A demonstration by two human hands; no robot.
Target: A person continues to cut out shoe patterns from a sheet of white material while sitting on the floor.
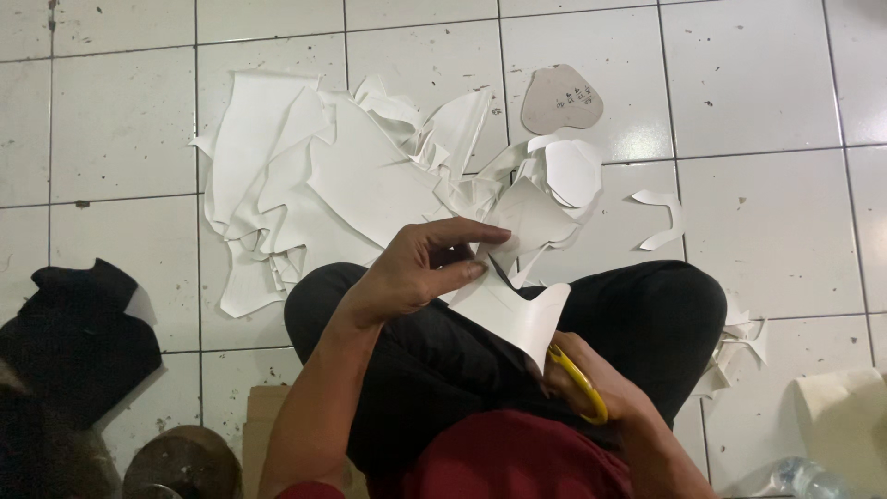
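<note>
The left hand [420, 268] pinches one white sheet [513, 310] at its far edge. The right hand [591, 383], just near of the sheet, grips one pair of yellow scissors [580, 381]. One brown cardboard shape [561, 98] lies far off, beside a heap of white scraps [351, 180].

The floor tiles [758, 83] are white with dark specks and grey grout lines. The heap of scraps [351, 176] on them is plain white, as is the sheet [517, 310] in the near middle. The scissors [577, 381] have yellow handles. At the far right lies a grey-beige cardboard shape [561, 99] with small dark markings. The trousers [637, 314] are black, the shirt [517, 457] dark red. A black cloth [78, 328] lies near left, and cream paper [845, 420] near right.
</note>
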